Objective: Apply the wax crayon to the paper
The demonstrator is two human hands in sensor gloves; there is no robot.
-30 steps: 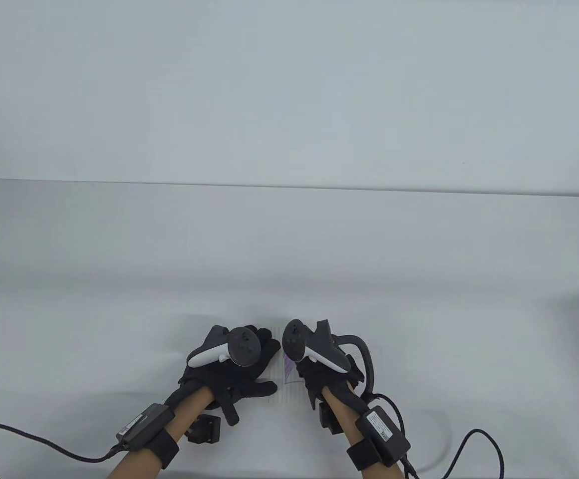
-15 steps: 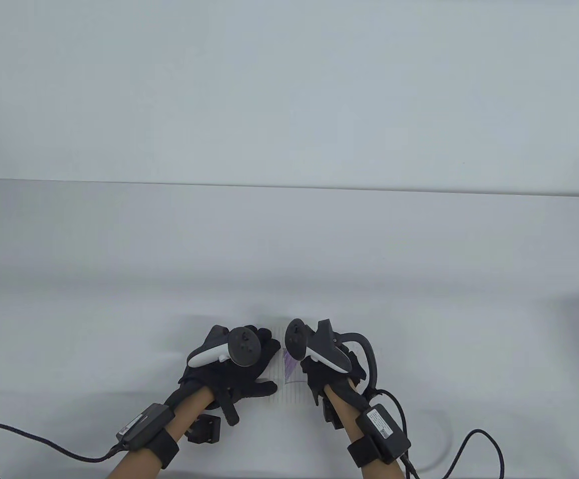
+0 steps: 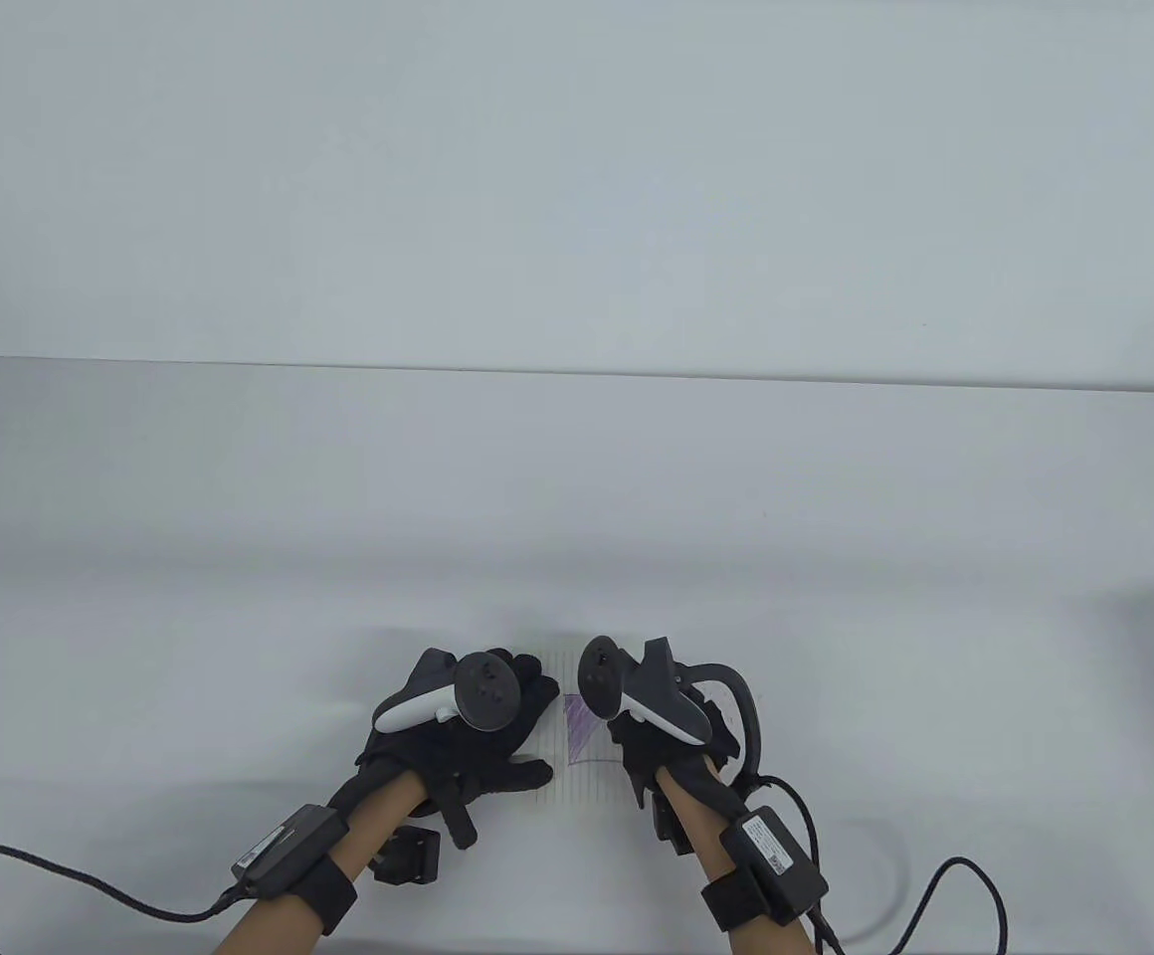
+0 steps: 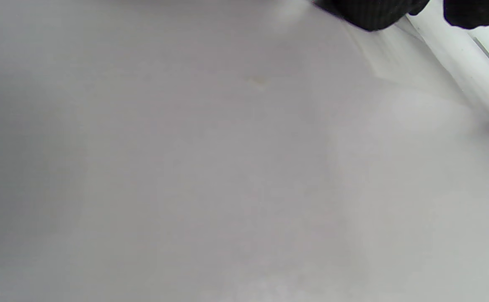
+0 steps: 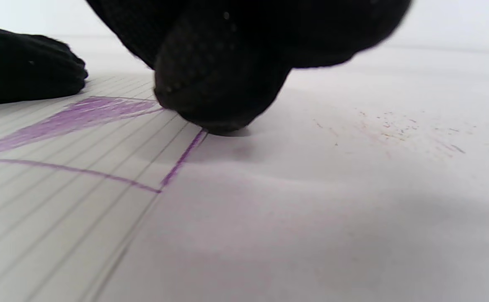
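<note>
A lined sheet of paper (image 3: 577, 786) lies near the table's front edge, with a purple shaded patch (image 3: 579, 731) and a purple outline on it. My left hand (image 3: 522, 721) rests flat on the sheet's left part, fingers spread. My right hand (image 3: 637, 741) is just right of the patch, fingers bunched. In the right wrist view the bunched fingertips (image 5: 219, 84) touch the paper (image 5: 60, 218) at the end of a purple line (image 5: 181, 159). The crayon is hidden inside them. The shading (image 5: 81, 115) and my left hand's fingers (image 5: 26, 63) lie to the left.
The white table (image 3: 577, 497) stretches back to its far edge (image 3: 577, 370). Black cables (image 3: 40, 875) trail from both wrists along the front, and a white cable loop (image 3: 885, 875) lies at the right. Small crayon specks (image 5: 395, 130) dot the table right of the paper.
My right hand has shifted a little to the right, and more of the purple shading now shows between the hands. My left hand has not moved.
</note>
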